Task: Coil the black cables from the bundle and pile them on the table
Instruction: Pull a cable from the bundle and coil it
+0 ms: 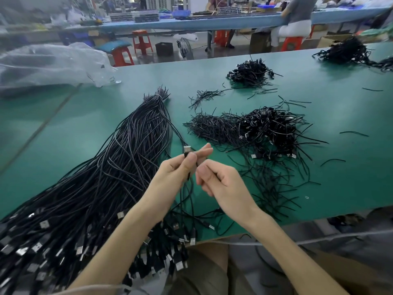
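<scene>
- We are finding the bundle [127,150] left of both hands, long axis running away from us, left hand [180,169] nearer.
- The left hand is pinching one cable [190,175] just under its plug [186,149].
- The right hand [221,182] is curling beside it; whether it grips the cable, we cannot tell.
- The coiled pile [270,128] is lying beyond the right hand.

Bundle [110,167] cut off at the table's [340,111] near-left corner, far-right pile [348,52] clipped — right hand [221,184] hides its grip.
</scene>
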Demonstrator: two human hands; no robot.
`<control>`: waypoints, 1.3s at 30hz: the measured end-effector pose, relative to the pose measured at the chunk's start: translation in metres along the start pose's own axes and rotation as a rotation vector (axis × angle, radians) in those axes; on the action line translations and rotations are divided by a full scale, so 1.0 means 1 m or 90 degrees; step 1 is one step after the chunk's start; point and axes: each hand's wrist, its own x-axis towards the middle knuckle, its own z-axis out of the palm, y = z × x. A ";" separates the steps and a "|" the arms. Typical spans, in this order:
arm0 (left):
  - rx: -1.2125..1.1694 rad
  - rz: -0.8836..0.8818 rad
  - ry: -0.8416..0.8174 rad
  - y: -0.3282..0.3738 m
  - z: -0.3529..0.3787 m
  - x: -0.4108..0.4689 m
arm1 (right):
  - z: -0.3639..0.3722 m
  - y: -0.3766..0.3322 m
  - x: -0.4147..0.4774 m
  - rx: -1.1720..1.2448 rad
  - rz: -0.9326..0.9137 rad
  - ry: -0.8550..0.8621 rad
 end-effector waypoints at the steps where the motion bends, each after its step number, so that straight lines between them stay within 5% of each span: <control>1: -0.077 -0.006 0.018 0.000 0.006 0.000 | 0.004 0.003 -0.002 -0.004 0.007 -0.010; 5: -0.337 -0.065 0.119 0.014 0.015 0.001 | 0.007 0.016 -0.006 -0.062 0.068 -0.057; 8: -0.356 -0.053 0.151 0.028 0.005 -0.003 | -0.008 0.023 -0.005 -0.147 0.115 -0.108; 10: -0.203 -0.040 0.087 0.033 0.000 -0.007 | -0.021 0.022 0.002 -0.223 0.113 -0.104; 14: 0.388 -0.065 -0.159 0.030 0.004 -0.010 | -0.031 0.016 0.024 -0.357 0.094 -0.131; 18: 0.721 -0.068 -0.022 0.012 -0.002 -0.001 | -0.027 0.011 0.028 -0.342 0.088 -0.079; 20: 0.662 -0.025 0.063 0.003 -0.006 0.001 | -0.024 0.010 0.024 -0.279 0.067 -0.051; 26: 0.080 0.021 0.058 -0.006 0.001 -0.006 | -0.004 0.009 0.016 -0.042 0.025 0.014; 33: -0.348 0.001 0.142 0.015 0.001 0.000 | 0.018 0.028 0.003 -0.086 0.070 -0.072; 35: -0.280 0.005 0.091 0.024 -0.009 -0.008 | 0.009 0.031 0.005 -0.123 0.095 -0.075; 39: 0.214 -0.029 -0.091 0.034 -0.017 -0.021 | -0.013 0.025 0.018 -0.210 0.055 -0.088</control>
